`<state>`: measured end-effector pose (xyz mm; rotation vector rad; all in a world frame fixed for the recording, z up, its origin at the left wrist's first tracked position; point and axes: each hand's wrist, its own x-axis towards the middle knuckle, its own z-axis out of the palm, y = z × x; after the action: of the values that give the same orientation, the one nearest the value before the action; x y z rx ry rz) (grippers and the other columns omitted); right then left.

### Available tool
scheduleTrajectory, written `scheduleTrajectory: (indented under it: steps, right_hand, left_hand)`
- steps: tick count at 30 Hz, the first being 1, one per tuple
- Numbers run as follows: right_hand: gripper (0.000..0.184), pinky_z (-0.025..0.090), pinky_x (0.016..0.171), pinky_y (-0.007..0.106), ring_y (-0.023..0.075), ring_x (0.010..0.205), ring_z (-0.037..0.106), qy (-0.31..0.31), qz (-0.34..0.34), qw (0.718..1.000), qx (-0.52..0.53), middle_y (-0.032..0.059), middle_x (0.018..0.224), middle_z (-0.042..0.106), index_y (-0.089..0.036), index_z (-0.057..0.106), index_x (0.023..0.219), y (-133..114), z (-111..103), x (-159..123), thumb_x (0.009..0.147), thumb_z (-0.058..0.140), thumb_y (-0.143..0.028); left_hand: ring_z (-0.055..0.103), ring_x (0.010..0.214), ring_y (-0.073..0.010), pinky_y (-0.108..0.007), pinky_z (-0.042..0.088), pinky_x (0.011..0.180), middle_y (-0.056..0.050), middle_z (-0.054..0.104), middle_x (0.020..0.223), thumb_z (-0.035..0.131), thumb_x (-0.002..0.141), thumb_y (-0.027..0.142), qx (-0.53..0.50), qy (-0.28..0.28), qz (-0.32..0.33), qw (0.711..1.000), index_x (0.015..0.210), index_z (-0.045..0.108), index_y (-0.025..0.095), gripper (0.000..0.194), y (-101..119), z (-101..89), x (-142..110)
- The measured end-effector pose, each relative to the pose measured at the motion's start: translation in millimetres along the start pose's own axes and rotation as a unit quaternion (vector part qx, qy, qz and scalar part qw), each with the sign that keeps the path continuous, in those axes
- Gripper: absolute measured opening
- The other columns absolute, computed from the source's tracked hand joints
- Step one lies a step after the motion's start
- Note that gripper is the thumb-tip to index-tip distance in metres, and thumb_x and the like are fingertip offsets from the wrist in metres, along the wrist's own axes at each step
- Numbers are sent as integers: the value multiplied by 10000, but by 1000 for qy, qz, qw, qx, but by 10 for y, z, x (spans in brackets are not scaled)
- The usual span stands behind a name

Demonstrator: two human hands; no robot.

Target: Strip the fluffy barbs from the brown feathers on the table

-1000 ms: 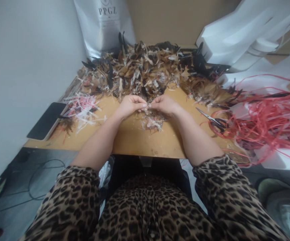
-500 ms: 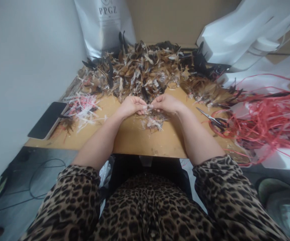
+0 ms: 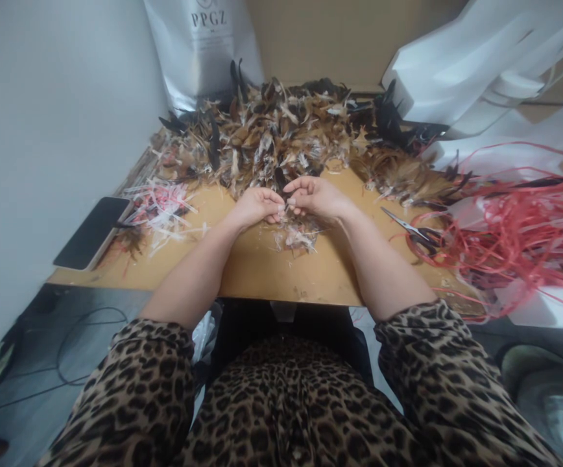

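Note:
Over the middle of the wooden table (image 3: 257,266), my two hands work close together with fingertips almost meeting. My left hand (image 3: 258,206) is closed in a pinch on what looks like a feather, mostly hidden by the fingers. My right hand (image 3: 318,198) pinches with thumb and fingertips, its index finger lifted and bent; what it holds is too small to make out. Just below them lies a small heap of pale feather scraps (image 3: 301,239). Behind the hands spreads a large pile of brown and black feathers (image 3: 281,130).
A phone (image 3: 94,230) lies at the left beside white and pink strip clippings (image 3: 162,204). To the right are scissors (image 3: 412,230) and a tangle of red strings (image 3: 519,240). A silvery bag (image 3: 208,52) stands behind, with white bags (image 3: 451,65) at back right.
The right hand's index finger has lifted away from the pinch, and its fingertips have shifted slightly left. My left hand has barely moved.

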<state>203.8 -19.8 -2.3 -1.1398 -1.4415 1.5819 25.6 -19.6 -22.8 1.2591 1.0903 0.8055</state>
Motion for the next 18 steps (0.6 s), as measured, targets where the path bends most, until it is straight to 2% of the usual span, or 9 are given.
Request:
scheduleTrajectory:
  steps: [9,18]
  right_hand:
    - [227,383,492,186,57,493,505,34,-32,999,-14,-60,545,565,-162,565,843,1,74,16,695,715,-77]
    - [193,401,504,193,62,493,495,79,-31,996,0,-50,526,562,-164,571,771,59,158,61,675,726,-100]
  left_hand:
    - [639,506,-97,-193,522,525,-42,677,589,685,696,46,0,-17,-6,1000,730,657,77,54,-6,5,1]
    - [631,500,-97,-209,538,564,-44,673,570,796,612,105,-1,-34,-6,999,746,679,82,179,-48,-21,27]
